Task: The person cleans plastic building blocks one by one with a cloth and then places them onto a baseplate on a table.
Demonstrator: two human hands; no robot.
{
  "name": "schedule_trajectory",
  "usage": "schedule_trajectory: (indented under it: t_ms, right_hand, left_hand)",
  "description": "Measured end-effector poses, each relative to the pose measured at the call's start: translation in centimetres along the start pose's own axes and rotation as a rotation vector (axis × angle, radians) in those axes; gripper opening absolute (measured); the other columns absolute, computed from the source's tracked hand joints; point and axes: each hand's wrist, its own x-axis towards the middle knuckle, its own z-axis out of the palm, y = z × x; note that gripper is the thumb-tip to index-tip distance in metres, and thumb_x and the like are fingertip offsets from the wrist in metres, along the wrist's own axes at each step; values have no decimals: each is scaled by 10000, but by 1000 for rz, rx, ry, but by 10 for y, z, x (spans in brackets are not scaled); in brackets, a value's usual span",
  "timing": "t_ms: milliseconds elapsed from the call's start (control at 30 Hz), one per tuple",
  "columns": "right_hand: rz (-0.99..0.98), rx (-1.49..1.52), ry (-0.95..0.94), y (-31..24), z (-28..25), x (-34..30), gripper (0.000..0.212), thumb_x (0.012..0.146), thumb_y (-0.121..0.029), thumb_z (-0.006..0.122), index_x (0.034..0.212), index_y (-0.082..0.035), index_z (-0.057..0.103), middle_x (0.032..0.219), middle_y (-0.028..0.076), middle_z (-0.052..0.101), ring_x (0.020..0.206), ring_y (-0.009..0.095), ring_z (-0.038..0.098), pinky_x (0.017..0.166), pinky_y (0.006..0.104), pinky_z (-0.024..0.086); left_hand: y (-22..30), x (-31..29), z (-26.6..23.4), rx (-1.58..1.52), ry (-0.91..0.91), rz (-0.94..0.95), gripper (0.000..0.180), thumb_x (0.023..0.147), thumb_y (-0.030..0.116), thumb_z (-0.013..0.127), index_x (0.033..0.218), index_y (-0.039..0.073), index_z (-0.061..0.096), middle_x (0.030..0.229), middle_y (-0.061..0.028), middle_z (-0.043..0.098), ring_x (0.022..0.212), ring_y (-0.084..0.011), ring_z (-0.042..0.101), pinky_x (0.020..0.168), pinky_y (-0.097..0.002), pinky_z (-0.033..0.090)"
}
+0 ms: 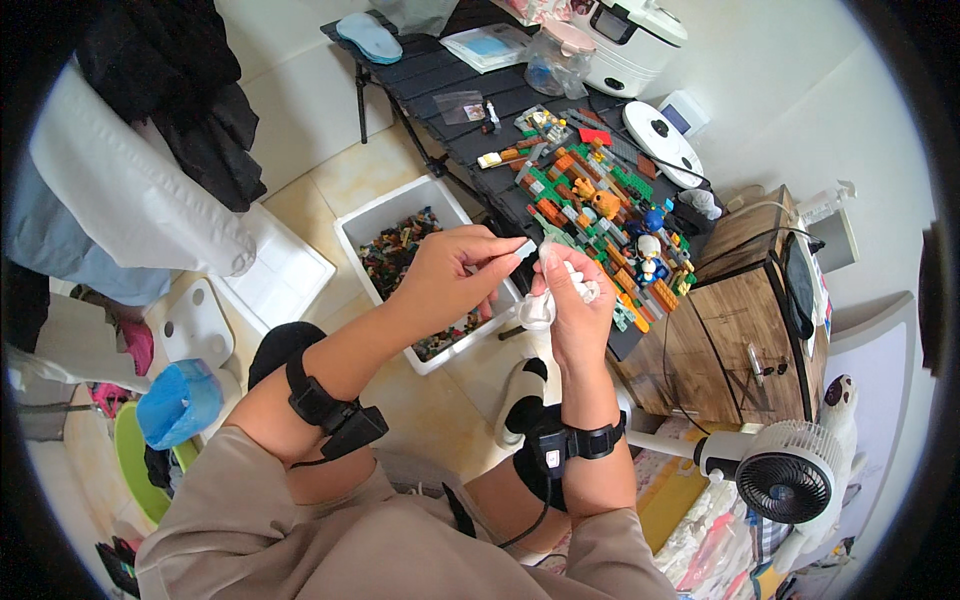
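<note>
A small clear plastic bag (545, 305) of white toy-brick pieces is held just in front of the black folding table (440, 85), its top pinched by the left hand (450, 275) and its body gripped by the right hand (575, 300). Opening appears underway; a steady tear is called for.

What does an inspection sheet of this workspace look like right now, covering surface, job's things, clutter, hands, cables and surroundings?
Surface: black slatted table, crowded.
Job's things: small clear plastic bag held in both hands; colourful brick build on the table; white bin of loose bricks on the floor.
Clutter: blue insole, white cooker, plastic packets.
Hands: left hand pinches the bag's top; right hand grips it.
Cables: black wires from both wrist bands; cord over the wooden cabinet.
Surroundings: white fan, hanging clothes, tiled floor.
</note>
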Motion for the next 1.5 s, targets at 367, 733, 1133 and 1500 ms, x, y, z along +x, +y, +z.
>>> schedule_trajectory:
  t_ms: [367,733,1133,1500]
  right_hand:
    - [-123,-261,81,6,10,0,154,848,-123,652,860,28,623,711,38,616,577,67,560,517,191,444]
    - [256,384,-19,2,0,3,259,940,-265,505,929,-15,571,708,57,604,573,113,565,513,243,476]
    - [112,74,71,-1,8,5,243,842,-148,656,1012,20,611,719,29,605,612,96,572,553,222,474]
    - [104,169,154,0,8,5,249,840,-166,659,1005,11,598,699,26,591,583,85,539,518,215,429]
  left_hand:
    - [-7,-3,17,139,-27,64,193,880,47,558,1043,-23,634,788,-31,518,556,-68,550,438,-201,454]
    - [-14,1,19,-98,24,12,242,900,100,552,1111,6,620,820,-40,521,586,-74,551,449,-204,462]
    - [-4,0,17,259,5,219,352,845,41,613,1193,81,589,852,-18,545,626,-68,529,557,-195,447]
    - [-15,-4,13,178,144,116,355,824,6,629,1173,10,563,932,-85,637,768,-112,632,656,-243,532]
